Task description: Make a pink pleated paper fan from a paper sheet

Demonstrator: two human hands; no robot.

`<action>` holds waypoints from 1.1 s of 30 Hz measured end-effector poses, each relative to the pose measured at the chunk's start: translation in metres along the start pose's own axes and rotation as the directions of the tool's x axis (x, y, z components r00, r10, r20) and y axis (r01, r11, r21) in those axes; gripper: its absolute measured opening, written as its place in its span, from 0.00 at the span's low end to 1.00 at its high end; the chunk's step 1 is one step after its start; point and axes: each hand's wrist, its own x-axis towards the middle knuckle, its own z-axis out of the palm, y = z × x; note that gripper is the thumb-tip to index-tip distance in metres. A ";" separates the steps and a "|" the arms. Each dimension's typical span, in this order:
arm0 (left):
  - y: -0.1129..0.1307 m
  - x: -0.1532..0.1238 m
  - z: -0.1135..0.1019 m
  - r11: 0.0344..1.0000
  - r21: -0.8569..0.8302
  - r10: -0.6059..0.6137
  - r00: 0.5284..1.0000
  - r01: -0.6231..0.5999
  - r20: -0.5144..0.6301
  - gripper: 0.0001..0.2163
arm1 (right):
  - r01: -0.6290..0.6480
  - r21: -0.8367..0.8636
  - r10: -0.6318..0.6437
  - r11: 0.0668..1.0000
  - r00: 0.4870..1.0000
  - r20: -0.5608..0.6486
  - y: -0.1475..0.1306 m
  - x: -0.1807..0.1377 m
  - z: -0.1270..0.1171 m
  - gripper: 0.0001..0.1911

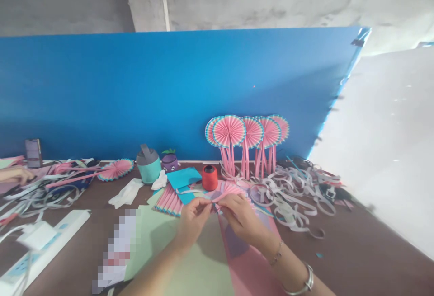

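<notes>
My left hand [194, 220] and my right hand [241, 217] meet over the table, both closed in a pinch. Between their fingertips is a folded pink paper piece [230, 189] whose pleats spread out behind my right hand. The exact spot they grip is small and partly hidden by fingers. Just beyond the hands stands a red spool of thread [209, 178]. Left of it lie blue paper sheets [185, 177] and more pleated pink paper with blue edges [168, 202]. Under my hands are a pale green sheet [190, 266] and a pink sheet [252, 269].
Several round pink paper fans [229, 131] lean against the blue partition [169, 88]. White strips [294, 196] pile up at right. A teal cup [149, 167], a purple pot [170, 162], tissue [127, 192] and a power strip [47, 246] are leftward. Another person's hand [18, 175] is far left.
</notes>
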 end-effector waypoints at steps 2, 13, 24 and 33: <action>0.001 0.000 0.000 1.000 -0.004 -0.007 1.000 0.007 0.005 0.10 | -0.021 0.029 0.022 0.999 1.000 -0.017 0.001 -0.001 -0.001 0.10; 0.003 -0.001 0.000 1.000 0.009 -0.004 0.999 0.003 0.051 0.10 | -0.038 0.032 0.037 0.999 0.999 0.037 0.002 0.001 -0.006 0.11; 0.004 -0.002 -0.001 1.000 0.010 -0.001 0.998 0.000 0.067 0.10 | -0.095 0.064 0.091 0.993 0.994 0.057 0.002 0.001 -0.005 0.10; 0.004 -0.002 -0.001 1.000 0.009 0.012 0.996 -0.013 0.086 0.10 | -0.184 0.087 0.171 0.979 0.976 0.136 0.002 0.000 -0.007 0.10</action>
